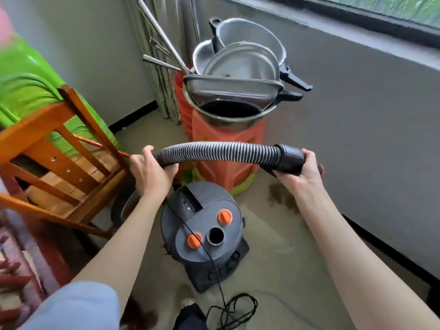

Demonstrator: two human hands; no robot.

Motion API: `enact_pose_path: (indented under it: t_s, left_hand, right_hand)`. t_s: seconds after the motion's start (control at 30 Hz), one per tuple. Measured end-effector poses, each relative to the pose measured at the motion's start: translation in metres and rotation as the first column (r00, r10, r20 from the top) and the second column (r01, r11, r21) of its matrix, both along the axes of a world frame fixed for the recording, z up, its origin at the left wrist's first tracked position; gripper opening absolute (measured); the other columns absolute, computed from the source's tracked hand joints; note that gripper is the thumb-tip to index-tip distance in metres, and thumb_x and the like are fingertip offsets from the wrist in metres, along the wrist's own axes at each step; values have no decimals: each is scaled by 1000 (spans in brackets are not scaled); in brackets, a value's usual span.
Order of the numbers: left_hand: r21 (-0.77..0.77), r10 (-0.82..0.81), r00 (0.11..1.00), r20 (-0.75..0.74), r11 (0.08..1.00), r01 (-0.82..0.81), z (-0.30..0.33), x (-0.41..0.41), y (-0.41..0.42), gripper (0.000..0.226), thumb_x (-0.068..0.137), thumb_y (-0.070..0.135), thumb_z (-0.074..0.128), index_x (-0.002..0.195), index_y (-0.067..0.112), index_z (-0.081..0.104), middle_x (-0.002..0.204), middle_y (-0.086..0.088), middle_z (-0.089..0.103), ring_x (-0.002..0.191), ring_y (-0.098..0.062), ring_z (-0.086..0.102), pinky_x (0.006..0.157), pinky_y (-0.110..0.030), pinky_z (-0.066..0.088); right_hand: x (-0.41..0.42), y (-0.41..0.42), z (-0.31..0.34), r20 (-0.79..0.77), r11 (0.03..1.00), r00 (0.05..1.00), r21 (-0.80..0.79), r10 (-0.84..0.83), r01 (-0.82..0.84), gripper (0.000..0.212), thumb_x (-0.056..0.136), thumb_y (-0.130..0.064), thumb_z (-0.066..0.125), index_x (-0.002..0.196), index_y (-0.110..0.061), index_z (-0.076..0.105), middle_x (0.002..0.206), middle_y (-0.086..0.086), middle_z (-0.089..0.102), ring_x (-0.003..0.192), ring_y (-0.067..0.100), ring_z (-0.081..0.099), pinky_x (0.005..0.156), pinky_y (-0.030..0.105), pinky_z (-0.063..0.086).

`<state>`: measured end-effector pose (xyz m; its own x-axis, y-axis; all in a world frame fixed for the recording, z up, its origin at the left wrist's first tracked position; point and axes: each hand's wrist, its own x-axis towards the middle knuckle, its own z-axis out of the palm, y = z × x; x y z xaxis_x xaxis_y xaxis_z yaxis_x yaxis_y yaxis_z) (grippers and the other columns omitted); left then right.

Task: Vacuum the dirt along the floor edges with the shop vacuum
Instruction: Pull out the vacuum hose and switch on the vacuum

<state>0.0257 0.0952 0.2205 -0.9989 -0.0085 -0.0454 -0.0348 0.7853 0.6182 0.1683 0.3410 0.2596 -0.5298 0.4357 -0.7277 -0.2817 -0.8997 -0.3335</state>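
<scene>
Hose (215, 151) is gripped by your left hand (151, 171) and, at its black cuff, right hand (302, 171), above the shop vacuum (204, 232).

Two hands are in view, the left hand (150, 172) and the right hand (302, 171), both closed on one ribbed hose (214, 151). One shop vacuum (202, 234) stands on the floor, with two orange knobs (225, 216) on its lid and one open round port (215, 236). One black cord (228, 308) trails from it. One wooden chair (59, 163) stands at the left. One patch of dirt (283, 196) lies by the wall. The stacked metal pots (238, 75) overlap too much to count exactly.
</scene>
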Motion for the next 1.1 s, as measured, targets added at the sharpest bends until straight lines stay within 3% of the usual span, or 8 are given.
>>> enact_pose_path:
  t_s: [0.07,0.17,0.23,0.33,0.5,0.63,0.73,1.1]
  left_hand:
    - [277,-9,884,467,951,-137,-9,-8,-2,89,66,36,83,138,11,37,143,-9,38,130,-32,37,103,-41,37]
    - [383,-66,767,639,892,-242,-8,-6,1,50,70,43,79,99,5,64,107,-18,64,111,-36,57,101,-43,42]
    - [641,-4,717,697,450,-621,-5,-15,0,13,85,14,60,90,3,59,91,-22,59,101,-44,57,94,-49,45]
    - [609,-140,608,782,-36,-792,-8,-40,-4,34,86,7,40,118,-4,42,115,-26,52,111,-45,52,87,-56,45]
    - [692,-144,682,717,263,-672,6,-56,26,40,91,25,61,120,1,45,106,-18,59,86,-30,64,69,-42,55]
    - [749,-198,770,607,467,-471,32,-42,57,47,90,22,63,127,0,43,98,-16,61,81,-26,64,59,-39,57]
    - [725,-257,794,550,620,-301,45,-10,82,43,91,24,61,123,0,44,96,-12,61,80,-23,65,56,-33,57]
    - [666,-548,769,329,712,222,67,154,237,37,90,19,62,116,7,40,103,-9,56,75,-13,61,53,-26,56]
  right_hand:
    - [1,4,6,-11,999,999,3,-40,40,31,90,-27,54,92,4,54,93,19,62,85,31,61,90,46,49]
    - [2,8,6,9,996,996,11,-86,86,27,89,-25,57,93,1,53,91,18,62,81,32,60,92,47,48]
    - [5,12,1,26,995,996,40,-90,89,27,88,-25,59,98,-1,54,101,16,64,92,31,63,98,49,46]
    - [13,20,-11,46,992,992,53,-116,114,29,87,-25,61,107,-5,56,105,11,67,94,27,66,85,49,52]
    - [32,25,-26,72,983,988,132,-137,127,25,94,-29,58,93,-4,54,66,9,67,68,21,65,74,39,54]
    - [52,39,-48,90,989,988,95,-126,118,45,90,-38,61,114,-1,52,105,15,67,94,27,66,84,42,54]
    - [70,46,-50,96,994,990,42,-100,96,33,94,-39,56,88,-7,48,84,11,55,69,21,54,60,29,55]
    - [189,111,-83,433,963,881,92,192,-254,28,94,-8,53,121,1,53,87,17,72,51,25,67,44,32,55]
